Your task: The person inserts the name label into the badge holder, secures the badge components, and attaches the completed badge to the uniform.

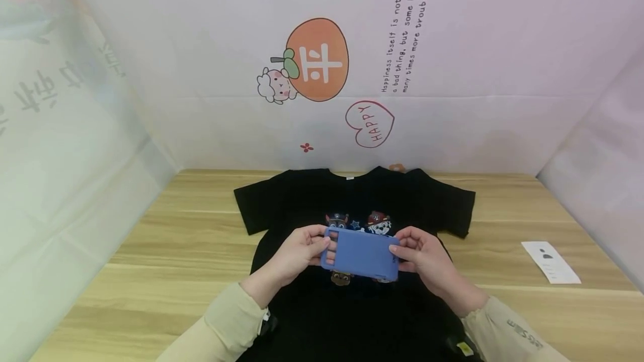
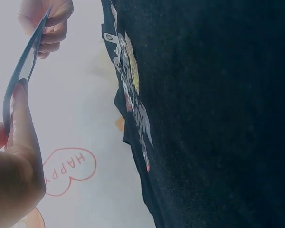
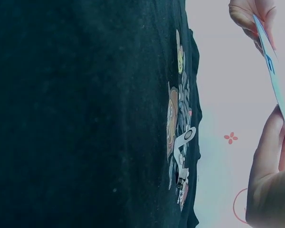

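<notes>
Our L hand (image 1: 298, 254) pinches one end of the blue holder (image 1: 366, 256) over the chest of the black T-shirt (image 1: 347, 312), our R hand (image 1: 425, 257) pinches the other, so we'd best grip lightly by the rims w/o bending it, prob. also minding the white card (image 1: 552, 263) R of the shirt.

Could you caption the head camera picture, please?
Left hand and right hand hold a blue badge holder above a black cartoon-print T-shirt; ID card on wooden table.

beige left sleeve (image 1: 228, 320), beige right sleeve (image 1: 505, 331) with dark lettering (image 1: 525, 333), black right-wrist device (image 1: 454, 345) with yellow patch (image 1: 465, 349)
</notes>
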